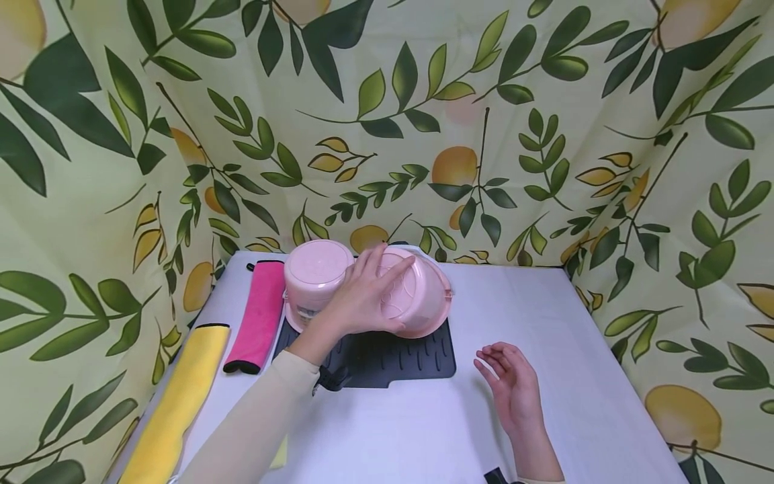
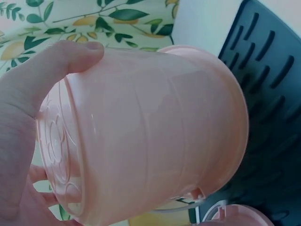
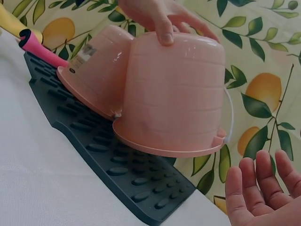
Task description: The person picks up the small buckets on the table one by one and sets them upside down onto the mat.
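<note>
My left hand [image 1: 361, 296] grips a pink bucket [image 1: 428, 304] by its base, thumb and fingers spread round the bottom edge. The bucket is upside down and slightly tilted, with its wide rim over the dark ribbed mat [image 1: 399, 359]. Whether the rim touches the mat, I cannot tell. Beside it on the left stands a second pink bucket [image 1: 317, 269], also upside down, with a label on its side in the right wrist view. Off to the right, my right hand [image 1: 510, 386] holds nothing, its fingers loosely bent and apart from the buckets.
A pink cloth strip [image 1: 256, 316] with black ends lies left of the mat, and a yellow one [image 1: 181, 396] lies nearer the left edge. The white table [image 1: 514, 302] is enclosed by a leaf-and-fruit patterned curtain [image 1: 387, 154] behind and at both sides.
</note>
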The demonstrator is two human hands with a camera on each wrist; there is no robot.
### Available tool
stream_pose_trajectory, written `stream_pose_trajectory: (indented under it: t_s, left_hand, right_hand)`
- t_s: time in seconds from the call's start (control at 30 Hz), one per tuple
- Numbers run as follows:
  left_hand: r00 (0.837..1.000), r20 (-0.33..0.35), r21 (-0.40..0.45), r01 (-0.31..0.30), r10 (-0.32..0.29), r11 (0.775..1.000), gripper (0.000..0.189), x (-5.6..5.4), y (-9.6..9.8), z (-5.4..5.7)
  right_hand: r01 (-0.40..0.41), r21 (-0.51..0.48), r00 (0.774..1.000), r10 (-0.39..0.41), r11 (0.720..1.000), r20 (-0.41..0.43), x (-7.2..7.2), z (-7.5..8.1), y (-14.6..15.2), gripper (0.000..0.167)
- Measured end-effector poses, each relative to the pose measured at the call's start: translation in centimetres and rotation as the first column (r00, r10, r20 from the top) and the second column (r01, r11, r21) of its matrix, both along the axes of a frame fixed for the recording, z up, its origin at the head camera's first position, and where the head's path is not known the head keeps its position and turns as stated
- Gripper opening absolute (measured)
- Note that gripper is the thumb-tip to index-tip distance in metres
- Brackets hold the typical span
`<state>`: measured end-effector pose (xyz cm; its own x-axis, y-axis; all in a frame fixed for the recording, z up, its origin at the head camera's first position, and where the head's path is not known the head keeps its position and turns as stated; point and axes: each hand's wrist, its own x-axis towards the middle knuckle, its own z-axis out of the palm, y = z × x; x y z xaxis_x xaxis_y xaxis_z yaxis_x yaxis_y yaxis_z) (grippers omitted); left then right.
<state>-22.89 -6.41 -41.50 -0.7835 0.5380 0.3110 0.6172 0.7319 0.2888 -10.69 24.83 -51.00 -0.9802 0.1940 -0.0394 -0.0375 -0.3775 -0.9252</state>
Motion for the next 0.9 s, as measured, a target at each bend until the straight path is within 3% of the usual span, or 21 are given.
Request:
stream_pose_trajectory:
  t_s: [0.2, 0.4, 0.6, 0.9]
  left_hand:
    - [0.999, 0.05, -0.046, 0.001, 0.001, 0.999, 0.115, -0.8, 0.3, -0.1]
    - [0.99, 0.143, -0.092, 0.023, -0.009, 0.996, 0.116, -2.6, 0.8, 0.6]
    - [0.97, 0.232, -0.143, 0.102, -0.067, 0.984, 0.116, -4.1, 1.7, 1.9]
    - [0.941, 0.32, -0.149, 0.165, -0.11, 0.975, 0.112, -5.9, 2.7, 1.9]
  right_hand:
    - [0.003, 0.014, 1.0, -0.003, 1.0, 0.012, 0.1, 0.0, -0.1, 0.03]
    - [0.005, 0.028, 1.0, -0.005, 1.0, 0.015, 0.2, 0.3, -0.2, 0.03]
    - [0.016, 0.029, 1.0, -0.017, 0.999, 0.023, 0.7, 0.8, -0.2, 0.035]
    - [0.06, 0.067, 0.998, -0.06, 0.996, 0.0, 1.0, 1.2, -0.4, 0.035]
